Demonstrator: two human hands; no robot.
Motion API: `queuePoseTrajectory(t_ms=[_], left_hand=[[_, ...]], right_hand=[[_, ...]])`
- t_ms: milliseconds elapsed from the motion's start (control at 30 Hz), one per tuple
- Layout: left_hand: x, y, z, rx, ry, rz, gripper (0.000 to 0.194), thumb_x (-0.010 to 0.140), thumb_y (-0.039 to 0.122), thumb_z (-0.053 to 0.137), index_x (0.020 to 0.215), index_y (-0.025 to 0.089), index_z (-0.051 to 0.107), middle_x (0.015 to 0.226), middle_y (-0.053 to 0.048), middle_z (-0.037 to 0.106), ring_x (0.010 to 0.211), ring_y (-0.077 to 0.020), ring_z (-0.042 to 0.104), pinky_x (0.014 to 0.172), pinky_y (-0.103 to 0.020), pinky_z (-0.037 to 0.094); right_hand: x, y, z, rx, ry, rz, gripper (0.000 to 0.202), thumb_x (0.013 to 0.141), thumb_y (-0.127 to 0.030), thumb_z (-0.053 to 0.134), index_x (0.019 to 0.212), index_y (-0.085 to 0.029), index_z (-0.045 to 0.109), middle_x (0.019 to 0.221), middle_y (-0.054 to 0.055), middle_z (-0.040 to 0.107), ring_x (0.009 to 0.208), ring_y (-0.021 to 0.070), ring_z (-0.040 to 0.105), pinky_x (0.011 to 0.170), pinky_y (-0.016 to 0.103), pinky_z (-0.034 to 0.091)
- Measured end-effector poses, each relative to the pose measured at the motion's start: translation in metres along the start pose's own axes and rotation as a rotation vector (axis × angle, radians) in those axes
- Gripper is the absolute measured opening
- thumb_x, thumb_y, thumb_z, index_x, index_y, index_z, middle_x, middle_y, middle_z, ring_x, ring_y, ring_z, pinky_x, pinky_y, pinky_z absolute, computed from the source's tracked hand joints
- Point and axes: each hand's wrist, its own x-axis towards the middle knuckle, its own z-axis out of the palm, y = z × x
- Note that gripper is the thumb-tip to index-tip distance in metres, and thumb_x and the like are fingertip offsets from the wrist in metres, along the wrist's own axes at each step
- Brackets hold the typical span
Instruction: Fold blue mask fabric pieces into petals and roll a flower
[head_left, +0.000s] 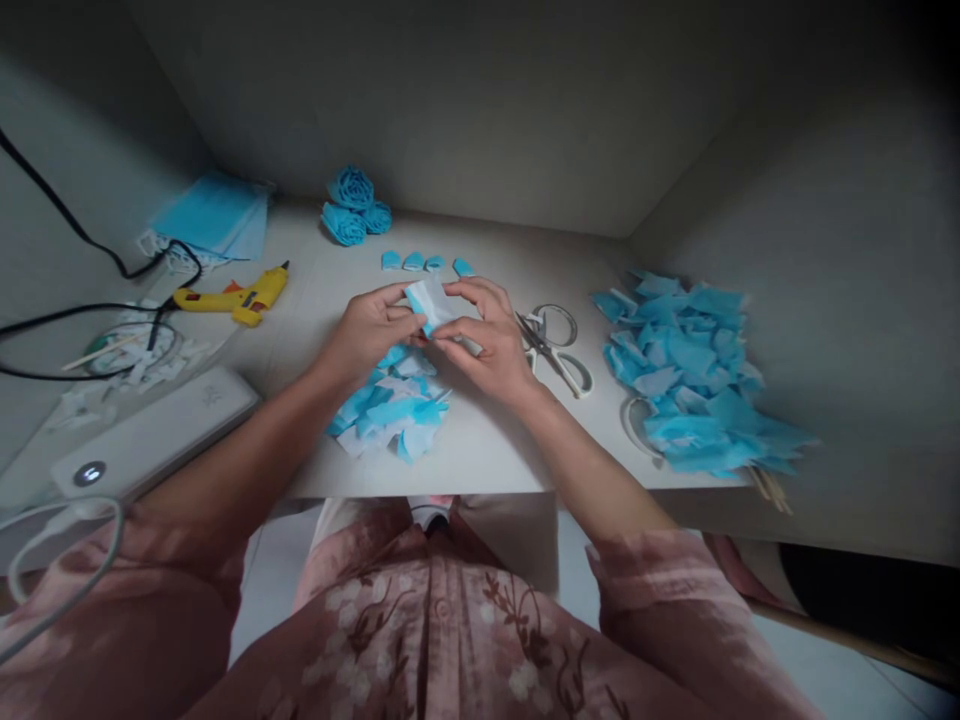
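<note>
Between both hands, above the table, is a small folded piece of blue and white mask fabric point(430, 303). My left hand point(373, 330) pinches its left edge. The right side is gripped by the fingertips of my right hand point(491, 330). Just beyond lie several small blue folded pieces point(413, 262) in a row. Below the hands spreads a heap of blue and white fabric scraps point(401, 410). White-handled scissors point(553, 352) rest open to the right of my right hand.
Blue rolled fabric roses point(351, 210) stand at the back. A stack of blue face masks point(214, 215), a yellow glue gun point(244, 295) and a white power bank point(157, 430) with a cable are on the left. A large blue fabric pile point(686, 350) lies right, with wooden sticks point(769, 490) below.
</note>
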Motion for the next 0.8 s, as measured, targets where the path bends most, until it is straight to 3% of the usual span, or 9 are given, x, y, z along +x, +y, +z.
queuePoseTrajectory(t_ms=[233, 333, 500, 633, 733, 800], left_hand=[[-0.002, -0.001, 0.003, 0.126, 0.023, 0.056, 0.062, 0.074, 0.029, 0.081, 0.133, 0.012, 0.068, 0.077, -0.002, 0.077, 0.074, -0.0207, 0.075, 0.078, -0.033, 0.062], [-0.002, -0.001, 0.004, 0.146, 0.017, 0.058, 0.063, 0.075, 0.029, 0.080, 0.134, 0.011, 0.068, 0.077, -0.003, 0.077, 0.075, -0.0219, 0.076, 0.078, -0.034, 0.062], [-0.002, -0.001, 0.003, 0.162, 0.006, 0.045, 0.063, 0.075, 0.028, 0.078, 0.135, 0.011, 0.067, 0.079, -0.004, 0.078, 0.078, -0.0230, 0.077, 0.078, -0.035, 0.062], [-0.002, 0.001, 0.004, 0.184, 0.008, 0.054, 0.065, 0.077, 0.029, 0.078, 0.137, 0.009, 0.064, 0.076, -0.004, 0.076, 0.077, -0.0221, 0.076, 0.077, -0.033, 0.060], [-0.003, 0.003, 0.004, 0.140, 0.026, 0.059, 0.063, 0.081, 0.037, 0.077, 0.137, 0.010, 0.064, 0.077, -0.004, 0.075, 0.073, -0.0191, 0.074, 0.073, -0.029, 0.058], [-0.003, 0.005, 0.003, 0.103, 0.025, 0.043, 0.055, 0.086, 0.047, 0.072, 0.129, 0.012, 0.069, 0.080, -0.006, 0.075, 0.070, -0.0169, 0.071, 0.068, -0.028, 0.055]], right_hand=[[0.001, -0.006, 0.000, 0.206, 0.092, 0.269, 0.008, 0.088, -0.034, 0.073, 0.087, -0.026, 0.075, 0.136, 0.008, 0.066, 0.133, 0.0267, 0.059, 0.117, 0.052, 0.043], [0.001, -0.004, 0.004, 0.352, 0.096, 0.381, 0.013, 0.085, -0.037, 0.074, 0.085, -0.024, 0.074, 0.133, 0.009, 0.069, 0.129, 0.0251, 0.062, 0.109, 0.045, 0.050], [0.001, -0.001, 0.010, 0.554, 0.069, 0.544, 0.021, 0.083, -0.041, 0.073, 0.087, -0.021, 0.070, 0.098, 0.004, 0.075, 0.093, 0.0173, 0.069, 0.087, 0.033, 0.057], [0.000, 0.005, 0.014, 0.613, 0.085, 0.581, 0.044, 0.080, -0.046, 0.078, 0.116, -0.024, 0.066, 0.080, -0.002, 0.067, 0.073, 0.0144, 0.063, 0.076, 0.031, 0.056], [-0.001, 0.008, 0.015, 0.632, 0.094, 0.553, 0.072, 0.080, -0.055, 0.078, 0.142, -0.027, 0.054, 0.085, -0.001, 0.069, 0.076, 0.0172, 0.065, 0.079, 0.034, 0.058], [0.000, 0.009, 0.014, 0.614, 0.093, 0.538, 0.080, 0.083, -0.063, 0.073, 0.150, -0.028, 0.047, 0.094, 0.002, 0.072, 0.081, 0.0190, 0.067, 0.081, 0.037, 0.059]])
